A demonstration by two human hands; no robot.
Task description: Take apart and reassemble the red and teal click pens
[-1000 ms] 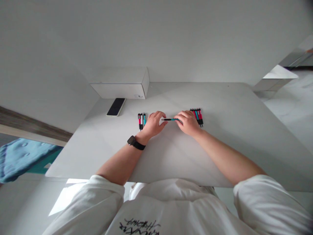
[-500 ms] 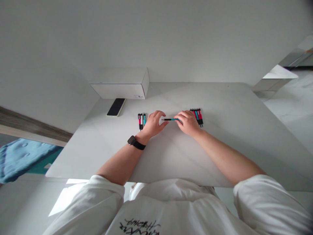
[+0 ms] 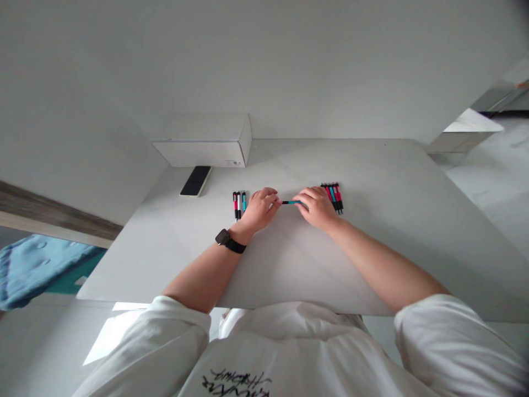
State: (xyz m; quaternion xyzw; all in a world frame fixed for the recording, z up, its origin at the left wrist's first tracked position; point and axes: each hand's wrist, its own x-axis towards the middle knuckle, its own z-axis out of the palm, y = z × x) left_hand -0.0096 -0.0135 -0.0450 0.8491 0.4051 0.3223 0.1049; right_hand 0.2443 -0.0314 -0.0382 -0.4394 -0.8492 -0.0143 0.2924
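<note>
Between my two hands a black and turquoise pen (image 3: 291,202) lies level, pointing left and right. My left hand (image 3: 262,208) pinches its left end, the tip, which the fingers cover. The fingers of my right hand (image 3: 316,207) are closed on its other end. Just left of my left hand, three pens (image 3: 238,205) lie side by side: one red, one white, one turquoise, each with black parts. Beside my right hand is a row of several red and turquoise pens (image 3: 335,198), partly covered by that hand.
All of this is on a white table (image 3: 372,264) against a pale wall. A long white box (image 3: 202,153) stands at the back left, with a dark-screened phone (image 3: 196,181) in front of it. A blue cushion (image 3: 37,264) is beyond the table's left edge.
My left thumb and fingers, apart before, have come together on the pen's tip, which showed bare between the hands. My right hand has stayed almost still.
</note>
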